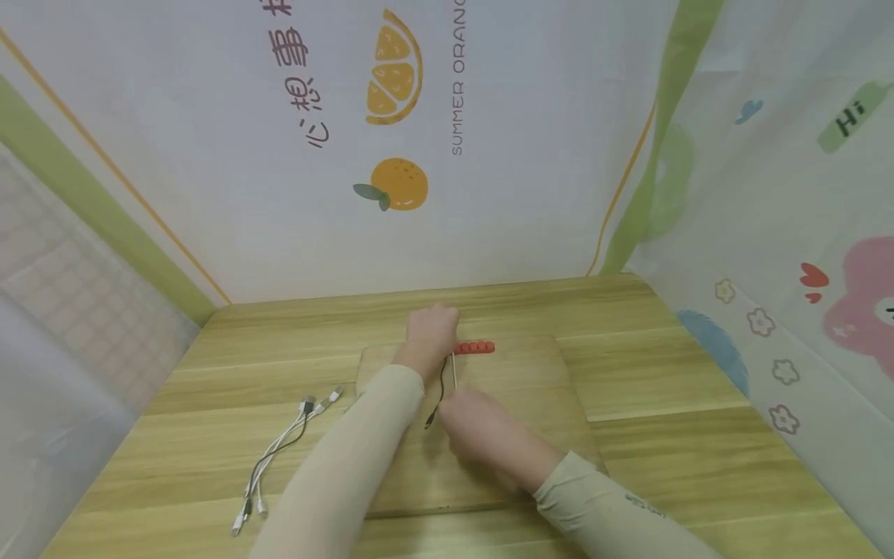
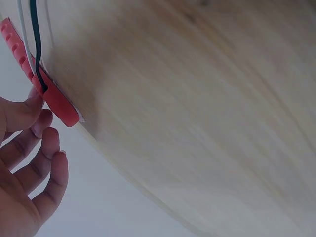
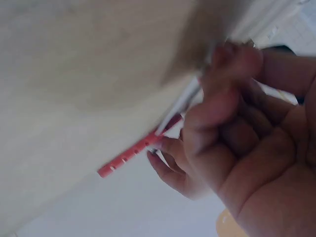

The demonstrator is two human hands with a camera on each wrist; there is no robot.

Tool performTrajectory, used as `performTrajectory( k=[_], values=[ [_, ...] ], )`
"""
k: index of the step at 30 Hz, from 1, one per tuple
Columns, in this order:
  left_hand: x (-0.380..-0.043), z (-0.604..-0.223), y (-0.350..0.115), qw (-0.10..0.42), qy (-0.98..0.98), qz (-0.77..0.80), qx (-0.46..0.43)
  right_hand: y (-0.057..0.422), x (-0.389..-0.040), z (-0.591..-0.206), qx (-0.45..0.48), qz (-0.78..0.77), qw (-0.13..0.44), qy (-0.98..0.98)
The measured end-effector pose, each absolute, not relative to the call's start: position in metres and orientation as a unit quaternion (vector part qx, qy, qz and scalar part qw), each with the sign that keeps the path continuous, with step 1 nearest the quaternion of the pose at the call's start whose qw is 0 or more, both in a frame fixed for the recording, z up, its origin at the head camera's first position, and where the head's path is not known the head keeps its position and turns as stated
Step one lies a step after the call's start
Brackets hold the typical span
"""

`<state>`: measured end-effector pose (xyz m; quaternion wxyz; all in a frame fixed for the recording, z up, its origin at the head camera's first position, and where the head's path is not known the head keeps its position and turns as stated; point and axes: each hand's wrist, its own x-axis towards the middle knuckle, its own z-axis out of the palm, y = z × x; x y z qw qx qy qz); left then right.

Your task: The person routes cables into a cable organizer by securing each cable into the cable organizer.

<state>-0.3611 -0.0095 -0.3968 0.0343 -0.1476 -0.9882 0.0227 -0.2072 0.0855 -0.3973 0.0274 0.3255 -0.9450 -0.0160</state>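
A red cable organizer (image 1: pixel 476 347) with a row of slots lies along the far edge of a wooden board (image 1: pixel 531 435). One black cable (image 1: pixel 441 388) sits in a slot, its near end lying on the board. Beside it a white cable (image 1: pixel 455 371) runs taut from the organizer to my right hand (image 1: pixel 482 427), which pinches it between thumb and fingers. At the organizer's far side my left hand (image 2: pixel 29 163) pinches the white cable's end with thumb and forefinger (image 2: pixel 42 121), the other fingers loosely bent; the organizer partly hides that grip.
Left of the board, several white and black cables (image 1: pixel 275 450) lie in a loose bundle on the wooden table (image 1: pixel 663 380). A printed cloth (image 1: pixel 524 217) hangs behind the table and along both sides.
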Motion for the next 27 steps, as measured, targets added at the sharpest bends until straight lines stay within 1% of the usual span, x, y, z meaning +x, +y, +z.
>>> performTrajectory(
  k=[5,8,11,13,14,17,22,25,27],
  values=[
    [-0.36,-0.4,-0.008,0.045,-0.988,0.025,-0.149,0.085,-0.208,-0.392,0.327,0.001,-0.022,-0.945],
    [-0.36,-0.401,-0.008,0.049,-0.987,0.031,-0.149,0.087,-0.21,-0.388,0.307,0.035,-0.08,-0.948],
    [-0.359,-0.402,-0.008,0.042,-0.988,0.029,-0.149,0.089,-0.212,-0.384,0.265,0.073,-0.143,-0.951],
    [-0.358,-0.402,-0.009,0.033,-0.988,0.022,-0.148,0.091,-0.213,-0.382,0.239,0.091,-0.172,-0.951],
    [-0.357,-0.401,-0.009,0.027,-0.989,0.018,-0.147,0.092,-0.213,-0.382,0.233,0.094,-0.178,-0.951],
    [-0.354,-0.399,-0.01,0.018,-0.989,0.006,-0.144,0.092,-0.211,-0.38,0.233,0.091,-0.171,-0.953],
    [-0.343,-0.4,-0.02,0.025,-0.987,-0.003,-0.161,0.087,-0.201,-0.381,0.227,0.05,-0.123,-0.965],
    [-0.336,-0.401,-0.032,0.032,-0.984,-0.009,-0.173,0.087,-0.197,-0.384,0.202,0.051,-0.111,-0.972],
    [-0.33,-0.398,-0.044,0.026,-0.986,-0.028,-0.164,0.087,-0.197,-0.385,0.192,0.06,-0.11,-0.973]
  ],
)
